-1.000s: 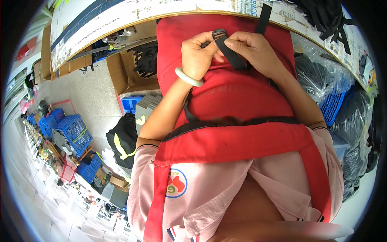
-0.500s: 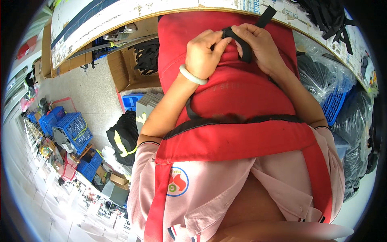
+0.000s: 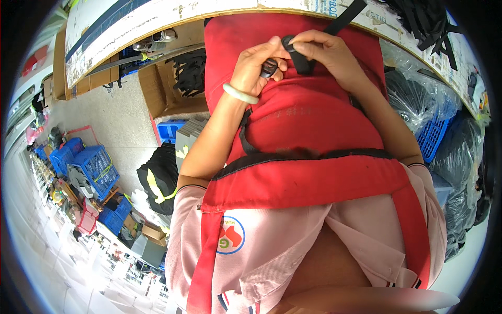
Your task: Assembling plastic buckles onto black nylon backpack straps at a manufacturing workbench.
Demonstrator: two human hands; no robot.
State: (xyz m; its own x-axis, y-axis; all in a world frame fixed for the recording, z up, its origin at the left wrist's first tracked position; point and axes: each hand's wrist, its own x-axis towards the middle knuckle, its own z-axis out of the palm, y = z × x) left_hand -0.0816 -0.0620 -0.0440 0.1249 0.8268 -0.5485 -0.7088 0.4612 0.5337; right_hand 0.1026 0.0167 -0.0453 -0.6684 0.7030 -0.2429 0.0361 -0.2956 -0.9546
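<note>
Above my lap, covered by a red apron (image 3: 314, 115), I hold a black webbing strap (image 3: 348, 18). My right hand (image 3: 332, 56) pinches it between thumb and fingers. From that grip one tail runs up to the right over the table edge, and a folded part hangs below. A small dark end piece, perhaps a buckle, shows at my right fingertips. My left hand (image 3: 252, 68) has its thumb and forefinger beside that piece; whether they touch it is unclear. Its curled lower fingers hold a glossy black plastic piece (image 3: 269, 68), buckle-like, partly hidden.
Ahead is a worn white table (image 3: 209, 9) with a pile of black straps (image 3: 423, 23) at its right. Below its left part sits a cardboard box (image 3: 162, 94) with black strips. Clear plastic bags (image 3: 418, 99) and a blue crate (image 3: 434, 138) stand to the right.
My left hand has drawn slightly left and turned, bringing the glossy black piece into view. The strap's loop has flattened into a hanging fold, and its tail reaches farther up right.
</note>
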